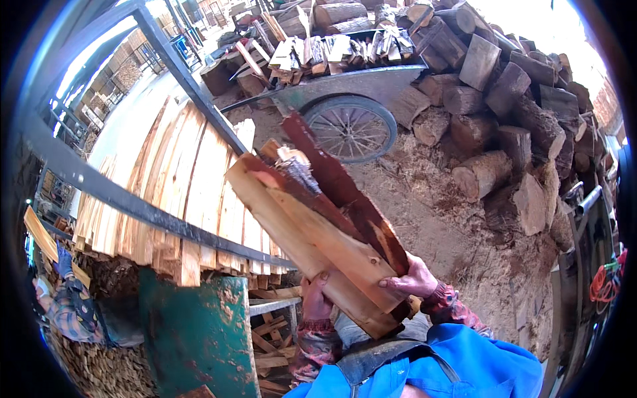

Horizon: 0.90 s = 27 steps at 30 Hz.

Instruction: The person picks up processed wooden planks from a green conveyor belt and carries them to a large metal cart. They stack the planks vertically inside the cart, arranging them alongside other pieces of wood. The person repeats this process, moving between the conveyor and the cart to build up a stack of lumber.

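A bundle of rough wood slabs (318, 245), some with reddish-brown bark, lies slantwise across both my hands in front of my body. My left hand (317, 298) grips its left side, thumb on top of the pale slab. On the other side, my right hand (415, 278) is closed around the slabs, with the thumb over their upper face. A dark bark-covered piece (332, 176) sticks out past the others at the far end. The undersides of the slabs and most of my fingers are hidden.
Ahead stands a cart with a spoked wheel (348, 129), loaded with split wood (338, 53). Logs (481, 176) are heaped at right. Sawn boards (172, 179) lie at left behind a metal frame (182, 76), above a green panel (199, 331). A co-worker (70, 308) holds a board at far left.
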{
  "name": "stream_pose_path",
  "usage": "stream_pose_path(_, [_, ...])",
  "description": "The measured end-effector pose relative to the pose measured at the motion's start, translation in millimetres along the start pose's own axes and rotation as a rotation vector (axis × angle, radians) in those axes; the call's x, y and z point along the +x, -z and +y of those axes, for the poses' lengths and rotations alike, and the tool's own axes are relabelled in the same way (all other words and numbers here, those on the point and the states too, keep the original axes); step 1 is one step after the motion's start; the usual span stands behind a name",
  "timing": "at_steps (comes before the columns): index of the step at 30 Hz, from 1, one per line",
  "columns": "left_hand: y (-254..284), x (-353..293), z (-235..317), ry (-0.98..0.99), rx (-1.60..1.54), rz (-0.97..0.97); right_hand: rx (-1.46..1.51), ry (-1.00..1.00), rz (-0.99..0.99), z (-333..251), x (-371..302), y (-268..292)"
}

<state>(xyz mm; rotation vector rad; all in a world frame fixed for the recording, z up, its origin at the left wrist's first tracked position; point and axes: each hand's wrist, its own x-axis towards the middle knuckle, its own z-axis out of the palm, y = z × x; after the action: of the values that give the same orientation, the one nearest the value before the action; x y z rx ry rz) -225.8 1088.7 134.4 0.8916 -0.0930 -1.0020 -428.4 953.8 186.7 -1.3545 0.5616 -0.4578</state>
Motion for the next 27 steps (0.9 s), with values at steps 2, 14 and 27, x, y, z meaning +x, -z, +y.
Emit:
stream_pose_path(2, [-11,26,4,0.038,-0.007,-0.003,-0.02,-0.027,0.045,-5,17,13])
stream_pose_path(14, [-92,214,-5,-0.039,-0.016,0.079,0.108,0.003,0.011,-27,195,123])
stream_pose_path(27, [-172,356,-15,-0.115,0.126,0.107,-0.071,0.118,-0.139,-56,358,248])
